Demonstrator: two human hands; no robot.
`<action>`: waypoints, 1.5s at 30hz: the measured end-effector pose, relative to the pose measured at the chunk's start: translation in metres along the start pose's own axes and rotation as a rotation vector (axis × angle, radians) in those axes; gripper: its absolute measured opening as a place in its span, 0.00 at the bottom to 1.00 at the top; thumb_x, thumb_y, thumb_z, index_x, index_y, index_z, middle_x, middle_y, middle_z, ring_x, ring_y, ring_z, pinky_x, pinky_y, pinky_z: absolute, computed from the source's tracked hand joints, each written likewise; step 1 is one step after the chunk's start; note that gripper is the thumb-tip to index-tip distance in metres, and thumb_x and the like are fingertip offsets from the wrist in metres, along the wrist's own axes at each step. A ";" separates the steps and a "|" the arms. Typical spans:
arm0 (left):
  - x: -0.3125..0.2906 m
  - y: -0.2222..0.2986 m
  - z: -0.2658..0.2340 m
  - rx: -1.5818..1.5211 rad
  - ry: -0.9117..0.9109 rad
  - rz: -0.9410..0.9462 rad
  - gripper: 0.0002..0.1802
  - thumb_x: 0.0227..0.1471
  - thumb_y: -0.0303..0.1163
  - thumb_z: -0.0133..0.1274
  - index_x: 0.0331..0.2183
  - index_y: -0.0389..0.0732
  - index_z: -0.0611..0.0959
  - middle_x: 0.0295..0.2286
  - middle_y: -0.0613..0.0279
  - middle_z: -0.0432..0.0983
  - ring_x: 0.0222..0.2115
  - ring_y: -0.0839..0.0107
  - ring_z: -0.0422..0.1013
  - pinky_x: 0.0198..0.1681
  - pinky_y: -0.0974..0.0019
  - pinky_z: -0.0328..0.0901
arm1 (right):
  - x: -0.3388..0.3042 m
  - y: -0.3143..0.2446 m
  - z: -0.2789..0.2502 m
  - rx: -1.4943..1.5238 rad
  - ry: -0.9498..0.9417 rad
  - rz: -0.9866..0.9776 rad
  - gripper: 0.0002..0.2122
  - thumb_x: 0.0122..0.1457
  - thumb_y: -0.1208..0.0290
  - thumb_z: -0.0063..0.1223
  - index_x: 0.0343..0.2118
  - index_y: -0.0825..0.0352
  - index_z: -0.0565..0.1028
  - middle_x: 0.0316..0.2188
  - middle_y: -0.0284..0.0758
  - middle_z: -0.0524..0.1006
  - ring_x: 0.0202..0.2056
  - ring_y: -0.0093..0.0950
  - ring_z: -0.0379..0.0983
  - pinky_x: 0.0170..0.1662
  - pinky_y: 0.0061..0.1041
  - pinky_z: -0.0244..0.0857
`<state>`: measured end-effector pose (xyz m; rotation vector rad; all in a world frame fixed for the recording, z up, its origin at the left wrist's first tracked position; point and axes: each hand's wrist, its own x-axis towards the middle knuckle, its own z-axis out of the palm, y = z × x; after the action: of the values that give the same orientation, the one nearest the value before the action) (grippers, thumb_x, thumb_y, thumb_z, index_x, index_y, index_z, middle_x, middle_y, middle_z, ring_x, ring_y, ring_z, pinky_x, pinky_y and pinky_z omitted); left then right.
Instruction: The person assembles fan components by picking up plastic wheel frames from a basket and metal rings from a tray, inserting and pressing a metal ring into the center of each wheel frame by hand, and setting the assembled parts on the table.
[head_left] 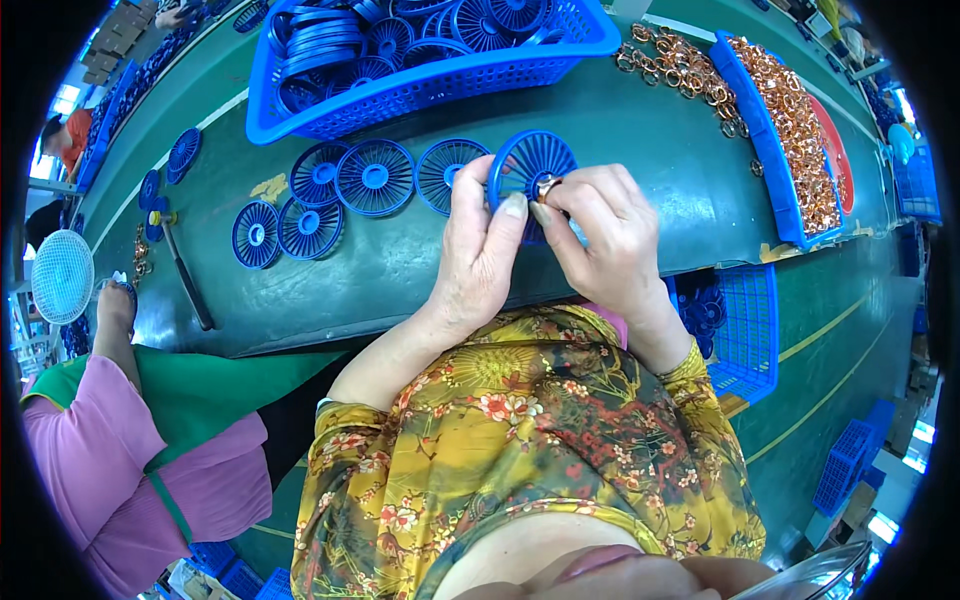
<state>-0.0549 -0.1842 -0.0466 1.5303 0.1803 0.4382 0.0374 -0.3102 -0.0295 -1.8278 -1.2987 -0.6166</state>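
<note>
My left hand (pixel 472 265) grips the rim of a round blue spoked plastic grille (pixel 537 150), its thumb along the near side. The grille stands tilted up over the table's near edge. Against its hub, the closed fingers of my right hand (pixel 612 225) pinch a small copper-coloured ring (pixel 545 189). Part of the ring and of the lower grille is hidden by my fingers. Several more blue grilles (pixel 374 178) lie flat just left of my hands, some overlapping.
Behind them stands a blue basket (pixel 430 98) heaped with grilles. Loose copper rings (pixel 680 70) lie beside a blue tray (pixel 765 150) full of rings. A hammer (pixel 185 270) rests at left, near a co-worker in a pink sleeve (pixel 115 420). Another blue crate (pixel 750 320) sits low at right.
</note>
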 end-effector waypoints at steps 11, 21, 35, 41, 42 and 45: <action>0.001 -0.009 -0.006 -0.107 -0.013 -0.029 0.21 0.57 0.27 0.42 0.52 0.36 0.61 0.39 0.59 0.70 0.38 0.73 0.68 0.44 0.67 0.64 | -0.003 -0.004 0.006 -0.002 -0.011 0.160 0.08 0.47 0.71 0.62 0.32 0.63 0.77 0.34 0.31 0.76 0.38 0.34 0.71 0.44 0.36 0.61; -0.003 0.005 -0.011 -0.456 -0.282 -0.324 0.27 0.55 0.34 0.55 0.52 0.37 0.63 0.39 0.60 0.73 0.39 0.74 0.71 0.42 0.71 0.67 | -0.018 0.017 -0.015 0.344 -0.257 0.054 0.15 0.49 0.62 0.62 0.40 0.60 0.80 0.49 0.36 0.75 0.58 0.43 0.63 0.61 0.45 0.50; -0.009 -0.020 -0.001 0.150 -0.155 0.109 0.27 0.54 0.34 0.55 0.51 0.34 0.65 0.38 0.54 0.74 0.36 0.69 0.73 0.40 0.67 0.69 | -0.039 0.017 -0.006 1.176 -0.220 0.818 0.25 0.59 0.74 0.54 0.58 0.70 0.61 0.48 0.36 0.71 0.48 0.22 0.67 0.53 0.24 0.62; -0.009 -0.021 0.004 0.079 -0.186 0.046 0.26 0.55 0.35 0.54 0.51 0.34 0.64 0.40 0.56 0.71 0.38 0.72 0.71 0.41 0.69 0.68 | -0.041 0.012 -0.010 1.028 -0.166 0.837 0.21 0.57 0.73 0.56 0.54 0.68 0.67 0.44 0.34 0.74 0.46 0.21 0.69 0.50 0.25 0.64; -0.007 -0.017 0.007 -0.005 -0.178 -0.031 0.26 0.55 0.35 0.54 0.51 0.35 0.64 0.41 0.58 0.70 0.38 0.72 0.71 0.41 0.69 0.68 | -0.041 0.012 -0.009 0.932 -0.126 0.806 0.21 0.56 0.73 0.58 0.52 0.66 0.69 0.44 0.34 0.74 0.47 0.24 0.70 0.50 0.27 0.64; -0.003 -0.010 0.008 -0.176 -0.172 -0.237 0.27 0.57 0.35 0.53 0.52 0.36 0.62 0.42 0.60 0.70 0.40 0.74 0.70 0.41 0.70 0.68 | -0.036 0.023 -0.015 0.316 -0.090 0.211 0.19 0.50 0.72 0.61 0.47 0.63 0.75 0.45 0.35 0.74 0.49 0.33 0.69 0.51 0.32 0.62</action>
<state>-0.0529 -0.1923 -0.0567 1.3469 0.1811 0.1299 0.0471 -0.3465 -0.0560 -1.7135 -1.1664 -0.2036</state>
